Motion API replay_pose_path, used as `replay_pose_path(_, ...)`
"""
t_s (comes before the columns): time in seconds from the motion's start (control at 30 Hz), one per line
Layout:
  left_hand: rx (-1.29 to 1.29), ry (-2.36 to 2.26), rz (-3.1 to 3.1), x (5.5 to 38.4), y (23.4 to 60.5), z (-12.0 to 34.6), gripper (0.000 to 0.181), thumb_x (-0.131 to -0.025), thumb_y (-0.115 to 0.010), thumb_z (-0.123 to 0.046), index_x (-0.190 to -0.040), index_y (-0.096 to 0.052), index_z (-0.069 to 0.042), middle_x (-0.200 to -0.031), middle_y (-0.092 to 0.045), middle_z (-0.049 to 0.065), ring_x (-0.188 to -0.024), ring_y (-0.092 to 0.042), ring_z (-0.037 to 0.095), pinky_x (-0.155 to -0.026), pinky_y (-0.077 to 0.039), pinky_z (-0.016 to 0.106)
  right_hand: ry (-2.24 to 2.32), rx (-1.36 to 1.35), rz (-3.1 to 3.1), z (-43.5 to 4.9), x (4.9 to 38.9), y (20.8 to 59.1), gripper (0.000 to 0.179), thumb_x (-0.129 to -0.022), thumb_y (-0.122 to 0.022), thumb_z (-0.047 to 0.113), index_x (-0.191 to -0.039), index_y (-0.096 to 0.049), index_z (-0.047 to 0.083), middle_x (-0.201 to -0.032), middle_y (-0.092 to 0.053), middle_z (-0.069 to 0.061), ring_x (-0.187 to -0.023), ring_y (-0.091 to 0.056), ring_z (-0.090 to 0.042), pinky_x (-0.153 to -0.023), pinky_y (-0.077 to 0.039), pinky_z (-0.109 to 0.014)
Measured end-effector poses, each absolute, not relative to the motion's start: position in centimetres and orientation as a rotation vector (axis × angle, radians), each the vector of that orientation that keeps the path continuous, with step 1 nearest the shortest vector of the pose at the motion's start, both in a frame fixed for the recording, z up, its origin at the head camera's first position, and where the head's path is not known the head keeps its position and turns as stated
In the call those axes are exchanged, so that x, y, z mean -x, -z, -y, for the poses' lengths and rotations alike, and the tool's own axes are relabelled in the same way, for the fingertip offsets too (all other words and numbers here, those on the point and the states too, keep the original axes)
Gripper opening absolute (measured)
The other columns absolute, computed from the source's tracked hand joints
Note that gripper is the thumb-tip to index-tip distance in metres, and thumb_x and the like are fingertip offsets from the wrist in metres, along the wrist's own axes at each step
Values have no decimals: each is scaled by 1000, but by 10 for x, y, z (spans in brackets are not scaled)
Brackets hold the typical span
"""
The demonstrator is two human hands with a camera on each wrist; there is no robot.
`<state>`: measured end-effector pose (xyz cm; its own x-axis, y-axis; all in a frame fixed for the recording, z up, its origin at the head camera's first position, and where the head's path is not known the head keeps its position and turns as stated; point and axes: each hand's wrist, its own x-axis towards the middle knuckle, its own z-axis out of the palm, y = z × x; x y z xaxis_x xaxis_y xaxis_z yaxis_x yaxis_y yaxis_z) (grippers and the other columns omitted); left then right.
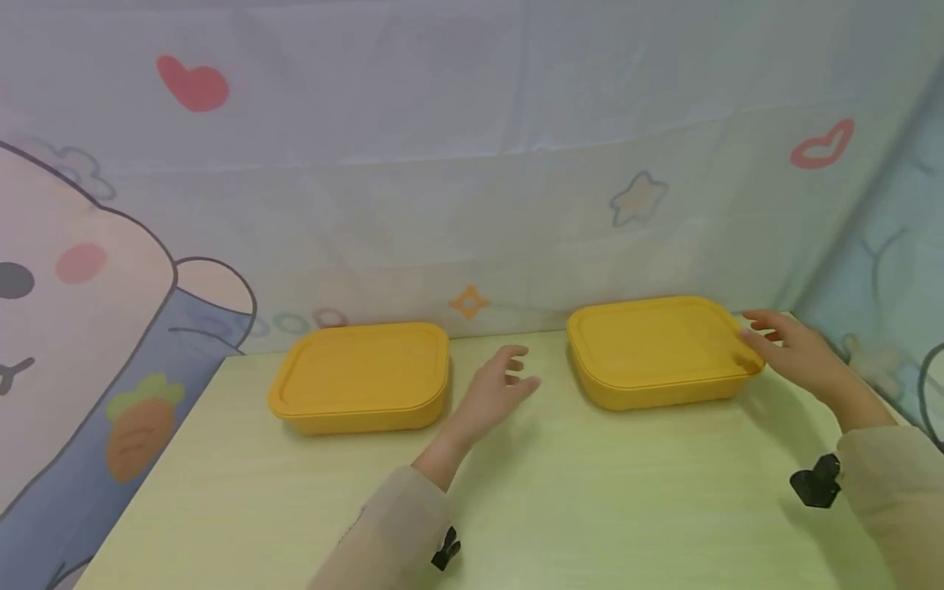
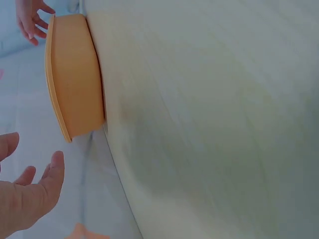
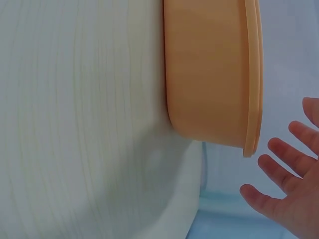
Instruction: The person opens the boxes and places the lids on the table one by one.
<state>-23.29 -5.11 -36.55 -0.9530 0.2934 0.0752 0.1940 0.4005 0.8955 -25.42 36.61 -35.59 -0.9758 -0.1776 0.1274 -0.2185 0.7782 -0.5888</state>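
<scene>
Two yellow lidded boxes stand at the back of the table. My right hand point(image 1: 798, 352) is beside the right end of the right box point(image 1: 664, 344), fingers spread; in the right wrist view a gap shows between the fingertips point(image 3: 256, 191) and the lid's rim. Between the two boxes hovers my left hand point(image 1: 492, 395), fingers loosely bent and holding nothing. The left box point(image 1: 361, 369) lies to the left of that hand, apart from it. Both lids look fitted on, so the insides are hidden.
The pale yellow-green table point(image 1: 575, 508) meets a printed cloth backdrop point(image 1: 413, 205) just behind the boxes. Another cloth side wall point(image 1: 900, 270) rises at the right. A dark cable point(image 1: 929, 393) hangs at the right edge. Small black pieces point(image 1: 817, 482) sit by the sleeves.
</scene>
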Motion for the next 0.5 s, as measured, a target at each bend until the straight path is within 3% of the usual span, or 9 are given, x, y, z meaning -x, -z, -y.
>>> replay_pose_path(0.2, -273, -1924, -2232, 236, 369, 42, 52, -99, -62, -12, -145, -44, 4, -134, -52, 29, -120, -58, 40, -95, -57, 43, -1013, -286, 2858, -364, 258, 362, 55, -110, -40, 24, -146, -32, -16, -134, -41, -44, -113, -46, -58, -84, -49, -60)
replay_pose_path(0.37, -155, -2107, -1949, 237, 368, 33, 56, -98, -58, -5, -147, -36, 11, -134, -51, 29, -130, -48, 46, -101, -53, 44, -1126, -185, 2851, -366, 259, 364, 57, -111, -35, 24, -147, -27, -18, -135, -37, -46, -117, -42, -62, -88, -46, -64)
replay_pose_path(0.5, -118, -2153, -1878, 239, 369, 24, 57, -97, -58, -1, -147, -35, 12, -134, -51, 30, -131, -47, 46, -103, -52, 43, -1221, -92, 2854, -371, 261, 365, 59, -111, -32, 27, -149, -23, -18, -138, -34, -45, -113, -46, -51, -80, -51, -44)
